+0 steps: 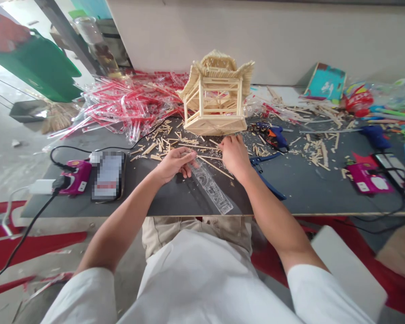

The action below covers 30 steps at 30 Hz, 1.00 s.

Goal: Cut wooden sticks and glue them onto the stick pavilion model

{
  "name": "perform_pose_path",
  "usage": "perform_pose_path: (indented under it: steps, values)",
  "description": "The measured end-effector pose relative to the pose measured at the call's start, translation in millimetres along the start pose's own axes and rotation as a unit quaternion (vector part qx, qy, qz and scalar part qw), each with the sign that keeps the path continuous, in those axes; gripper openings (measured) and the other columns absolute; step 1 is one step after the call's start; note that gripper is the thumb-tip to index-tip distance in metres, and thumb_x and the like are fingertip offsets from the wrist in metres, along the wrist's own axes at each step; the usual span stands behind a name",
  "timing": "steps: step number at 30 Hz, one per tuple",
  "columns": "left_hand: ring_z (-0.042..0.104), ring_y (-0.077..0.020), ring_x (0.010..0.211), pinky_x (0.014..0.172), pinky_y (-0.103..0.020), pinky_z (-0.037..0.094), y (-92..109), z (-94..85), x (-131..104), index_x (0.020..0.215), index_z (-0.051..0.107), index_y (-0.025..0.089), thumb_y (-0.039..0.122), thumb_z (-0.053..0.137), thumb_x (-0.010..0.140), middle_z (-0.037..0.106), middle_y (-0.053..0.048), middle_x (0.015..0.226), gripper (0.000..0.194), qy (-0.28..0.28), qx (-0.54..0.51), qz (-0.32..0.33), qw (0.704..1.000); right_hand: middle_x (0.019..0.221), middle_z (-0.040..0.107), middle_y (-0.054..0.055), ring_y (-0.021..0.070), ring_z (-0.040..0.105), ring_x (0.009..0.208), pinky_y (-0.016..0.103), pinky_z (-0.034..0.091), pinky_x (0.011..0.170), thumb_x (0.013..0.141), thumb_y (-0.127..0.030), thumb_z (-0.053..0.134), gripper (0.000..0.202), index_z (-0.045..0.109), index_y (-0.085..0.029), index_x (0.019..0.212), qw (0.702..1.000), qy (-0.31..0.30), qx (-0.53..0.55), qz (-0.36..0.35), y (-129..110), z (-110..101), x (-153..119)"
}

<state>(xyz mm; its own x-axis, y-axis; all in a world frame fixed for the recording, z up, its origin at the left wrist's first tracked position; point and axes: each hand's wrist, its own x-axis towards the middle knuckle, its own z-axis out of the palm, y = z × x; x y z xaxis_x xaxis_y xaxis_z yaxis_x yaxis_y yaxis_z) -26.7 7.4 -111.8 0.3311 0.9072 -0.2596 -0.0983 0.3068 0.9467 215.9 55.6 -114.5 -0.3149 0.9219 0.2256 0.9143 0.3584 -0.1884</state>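
Observation:
My left hand [178, 164] is half curled at the far end of a clear plastic ruler [212, 189], its thumb and fingers closed about that end. The ruler slants across the dark tabletop toward the front edge. My right hand [235, 153] is pinched low over the table, just in front of a small model pavilion [216, 101] built from thin wooden sticks. A thin stick [207, 147] runs up to the right fingertips; what lies between them is hidden. Loose cut sticks [219, 168] and chips are scattered around both hands.
Blue-handled cutters [268, 182] lie beside my right forearm, near a glue gun [276, 136]. A second glue gun [376, 136] is further right. A phone [108, 175] and magenta power adapter [77, 177] sit left, with cables. Red-and-clear wrappers [131, 103] pile up behind.

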Motion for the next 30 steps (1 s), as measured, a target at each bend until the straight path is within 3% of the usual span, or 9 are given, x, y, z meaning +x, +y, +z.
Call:
perform_pose_path:
  steps: [3,6,12,16,22,25,30]
  values:
    - [0.068,-0.0132,0.045,0.04,-0.021,0.055,-1,-0.2,2,0.106,0.06,0.015,0.061,0.09,0.078,0.08,-0.009,0.087,0.061,0.002,-0.008,0.01,1.0,0.098,0.071,0.021,0.0335,0.067,0.093,0.046,0.052,0.086,0.108,-0.02,0.036,0.033,0.066,-0.009,0.115,0.999,-0.009,0.044,0.024,1,1,-3]
    - [0.069,-0.0133,0.047,0.043,-0.022,0.057,-2,-0.1,3,0.108,0.059,0.017,0.06,0.088,0.08,0.081,-0.009,0.09,0.059,0.012,-0.015,0.024,1.0,0.088,0.072,0.014,0.0276,0.066,0.078,0.037,0.045,0.072,0.11,-0.032,0.038,0.032,0.063,-0.014,0.116,0.992,-0.013,0.124,0.028,-1,1,-4]
    - [0.069,-0.0127,0.048,0.044,-0.021,0.056,-2,4.7,2,0.109,0.061,0.015,0.06,0.088,0.08,0.081,-0.011,0.093,0.06,0.056,-0.006,0.055,0.997,0.086,0.075,0.008,0.0192,0.065,0.074,0.03,0.042,0.073,0.111,-0.044,0.04,0.042,0.072,-0.017,0.103,0.951,-0.032,0.3,-0.067,-13,-6,-12]
    - [0.072,-0.0109,0.057,0.049,-0.02,0.058,-5,8.0,2,0.109,0.069,0.012,0.057,0.086,0.084,0.08,-0.014,0.108,0.054,0.062,0.019,0.1,0.993,0.078,0.072,0.005,0.0154,0.059,0.068,0.029,0.038,0.069,0.11,-0.051,0.044,0.05,0.072,-0.017,0.085,0.933,-0.039,0.349,-0.076,-25,-10,-17]
    - [0.064,-0.0103,0.048,0.043,-0.019,0.051,-7,12.0,2,0.108,0.076,0.012,0.055,0.085,0.085,0.069,-0.001,0.065,0.049,0.081,0.034,0.127,0.988,0.06,0.064,0.0,0.012,0.056,0.058,0.028,0.038,0.068,0.108,-0.059,0.049,0.061,0.063,-0.019,0.065,0.926,-0.04,0.364,-0.094,-38,-6,-19]
    - [0.061,-0.0096,0.045,0.041,-0.019,0.047,-6,13.4,1,0.104,0.078,0.012,0.057,0.084,0.084,0.067,-0.001,0.061,0.049,0.1,0.041,0.124,0.986,0.059,0.065,0.0,0.0122,0.058,0.058,0.028,0.041,0.069,0.109,-0.058,0.048,0.059,0.06,-0.02,0.066,0.928,-0.045,0.357,-0.093,-41,-6,-21]
    - [0.06,-0.0081,0.045,0.039,-0.019,0.043,-5,13.8,0,0.097,0.08,0.014,0.056,0.083,0.085,0.073,-0.005,0.072,0.044,0.11,0.044,0.146,0.982,0.07,0.071,0.0,0.0149,0.064,0.061,0.028,0.046,0.067,0.104,-0.061,0.056,0.041,0.063,-0.022,0.096,0.914,-0.027,0.402,-0.051,-44,-11,-23]
